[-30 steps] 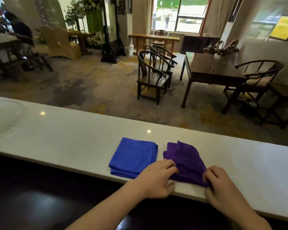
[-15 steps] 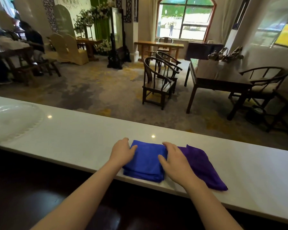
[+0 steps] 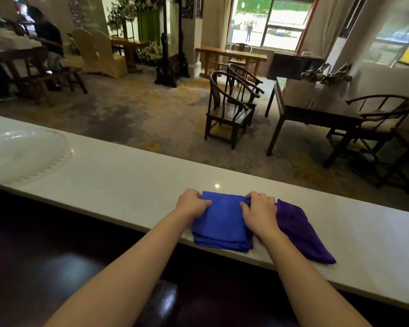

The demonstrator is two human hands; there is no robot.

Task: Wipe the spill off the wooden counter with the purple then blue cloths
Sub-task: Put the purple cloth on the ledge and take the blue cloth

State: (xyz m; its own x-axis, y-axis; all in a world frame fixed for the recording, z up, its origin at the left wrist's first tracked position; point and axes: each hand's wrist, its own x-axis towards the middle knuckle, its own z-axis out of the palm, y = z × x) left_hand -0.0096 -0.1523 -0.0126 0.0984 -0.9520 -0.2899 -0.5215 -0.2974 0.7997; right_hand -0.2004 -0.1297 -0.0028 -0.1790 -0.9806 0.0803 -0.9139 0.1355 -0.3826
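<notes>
A folded blue cloth (image 3: 222,223) lies on the pale stone ledge (image 3: 118,175) in front of me. My left hand (image 3: 191,204) pinches its far left corner and my right hand (image 3: 260,212) pinches its far right corner, fingers curled on the fabric. A folded purple cloth (image 3: 300,230) lies flat just right of the blue one, touching my right hand's outer edge. The dark glossy wooden counter (image 3: 33,260) runs below the ledge, under my forearms. I see no clear spill on it.
A white oval dish (image 3: 19,154) sits on the ledge at far left. Beyond the ledge is a carpeted room with dark wooden chairs (image 3: 229,107) and a table (image 3: 316,102). People sit at a table at far left (image 3: 33,43).
Both hands left the purple cloth and moved left onto the blue cloth. They went from resting flat on it to gripping its far corners. The purple cloth stays put.
</notes>
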